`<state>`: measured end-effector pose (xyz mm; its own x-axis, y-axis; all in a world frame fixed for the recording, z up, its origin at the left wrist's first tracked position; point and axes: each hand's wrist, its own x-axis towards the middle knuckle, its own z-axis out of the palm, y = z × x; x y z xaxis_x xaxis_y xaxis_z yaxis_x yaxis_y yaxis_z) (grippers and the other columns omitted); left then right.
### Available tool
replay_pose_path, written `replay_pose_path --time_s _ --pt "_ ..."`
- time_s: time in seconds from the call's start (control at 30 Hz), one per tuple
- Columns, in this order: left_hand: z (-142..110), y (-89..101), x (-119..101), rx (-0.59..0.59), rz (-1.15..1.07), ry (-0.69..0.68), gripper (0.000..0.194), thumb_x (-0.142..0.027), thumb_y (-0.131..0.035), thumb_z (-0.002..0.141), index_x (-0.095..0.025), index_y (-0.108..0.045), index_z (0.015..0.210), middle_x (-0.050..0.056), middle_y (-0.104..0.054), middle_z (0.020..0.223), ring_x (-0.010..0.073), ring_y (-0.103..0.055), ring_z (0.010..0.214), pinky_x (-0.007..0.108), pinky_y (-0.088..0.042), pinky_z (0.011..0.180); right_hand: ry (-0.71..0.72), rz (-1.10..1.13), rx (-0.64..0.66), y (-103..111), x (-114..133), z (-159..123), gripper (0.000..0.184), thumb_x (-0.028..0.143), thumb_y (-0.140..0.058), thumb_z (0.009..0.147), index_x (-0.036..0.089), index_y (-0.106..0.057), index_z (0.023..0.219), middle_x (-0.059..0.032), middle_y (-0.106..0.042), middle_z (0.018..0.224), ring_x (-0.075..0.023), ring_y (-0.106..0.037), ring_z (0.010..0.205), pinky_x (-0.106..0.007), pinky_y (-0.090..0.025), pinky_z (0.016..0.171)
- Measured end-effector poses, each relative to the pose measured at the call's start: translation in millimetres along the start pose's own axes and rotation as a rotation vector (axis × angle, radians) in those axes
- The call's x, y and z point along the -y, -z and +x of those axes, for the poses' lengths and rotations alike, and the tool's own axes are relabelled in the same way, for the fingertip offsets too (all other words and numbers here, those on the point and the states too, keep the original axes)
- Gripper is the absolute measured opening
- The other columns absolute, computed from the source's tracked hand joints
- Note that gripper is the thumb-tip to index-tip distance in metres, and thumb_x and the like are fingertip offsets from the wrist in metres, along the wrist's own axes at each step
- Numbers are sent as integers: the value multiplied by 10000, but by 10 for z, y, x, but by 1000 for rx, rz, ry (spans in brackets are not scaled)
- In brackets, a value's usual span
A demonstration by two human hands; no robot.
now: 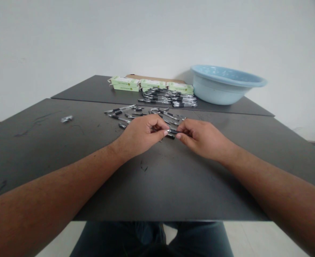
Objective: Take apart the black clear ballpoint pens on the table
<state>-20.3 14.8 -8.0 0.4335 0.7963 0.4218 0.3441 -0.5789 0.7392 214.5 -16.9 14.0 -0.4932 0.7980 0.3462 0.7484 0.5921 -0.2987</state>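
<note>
Between my two hands is a pen (173, 131) with a dark grip, held level just above the grey table (170, 185). My left hand (146, 132) pinches its clear end between thumb and forefinger. At the other end, the thumb and fingers of my right hand (200, 135) close on the dark part. Just behind my hands lie loose pens and pen parts (120, 110), some clear and some black; my left hand hides part of them. One short dark piece lies close under the held pen.
Farther back is a heap of clear pens with black grips (157, 95). Behind it stand pale green boxes (125, 84) in stacks. A light blue basin (219, 89) sits at the back right. Small clear pieces (66, 119) lie at the left. A seam crosses the table.
</note>
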Motion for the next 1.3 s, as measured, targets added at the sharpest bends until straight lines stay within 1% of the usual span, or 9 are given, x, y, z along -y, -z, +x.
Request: replay_pose_path --time_s 0.1,0.3,0.47,0.63,0.77,0.93,1.03,1.2,1.3 --pt "1 5 -20 1 5 2 141 -277 -706 841 -188 -749 942 28 -767 829 162 -699 747 252 -521 658 27 -28 48 4 3 4 193 290 -499 1010 205 -665 962 -41 -723 862 -191 -650 784 -293 -420 723" --pt "-4 9 -20 1 16 -3 127 -261 -706 843 -195 -748 943 20 -771 836 158 -704 761 247 -517 664 -1 2 1 -4 4 1 115 303 -622 938 202 -649 986 -26 -719 844 -182 -650 754 -273 -415 679" --pt "-6 1 -2 5 24 0 126 -269 -705 841 -195 -744 936 24 -770 832 161 -704 750 250 -523 658 48 -23 53 2 7 8 187 284 -505 1008 206 -672 978 -44 -731 876 -188 -653 790 -287 -419 725" --pt "-4 6 -14 9 31 -7 124 -268 -703 844 -195 -743 936 23 -772 833 162 -710 751 251 -526 663 14 -20 27 2 9 6 123 300 -598 955 203 -667 987 -34 -726 848 -187 -648 757 -281 -412 685" --pt "-5 11 -21 17 27 -23 110 -246 -700 842 -197 -736 934 13 -772 848 156 -714 759 248 -524 685 39 -10 82 14 8 11 173 292 -532 997 201 -677 974 -45 -744 893 -180 -654 764 -280 -418 701" --pt "-13 29 -67 49 95 -54 86 -234 -685 847 -198 -726 914 -6 -756 828 142 -700 749 239 -514 706 48 -5 119 11 16 17 198 284 -510 1006 197 -688 984 -46 -756 894 -183 -663 765 -289 -432 726" --pt "-15 38 -99 51 124 -49 91 -243 -682 847 -203 -727 916 -12 -750 818 140 -689 730 235 -506 686 37 -5 89 1 21 11 173 282 -536 991 200 -687 1012 -40 -752 887 -187 -670 781 -289 -437 722" --pt "-8 41 -113 -54 172 -35 89 -244 -694 843 -201 -732 911 -13 -746 793 140 -676 712 247 -508 705 40 -34 -22 13 -12 2 138 277 -655 923 199 -678 1035 -38 -743 913 -192 -678 834 -275 -453 734" --pt "-3 36 -90 -63 159 -50 86 -257 -703 853 -194 -727 906 -11 -748 787 138 -683 715 245 -502 694 86 -82 -32 27 -41 3 154 280 -582 981 199 -701 1034 -62 -754 958 -208 -688 894 -290 -464 787"
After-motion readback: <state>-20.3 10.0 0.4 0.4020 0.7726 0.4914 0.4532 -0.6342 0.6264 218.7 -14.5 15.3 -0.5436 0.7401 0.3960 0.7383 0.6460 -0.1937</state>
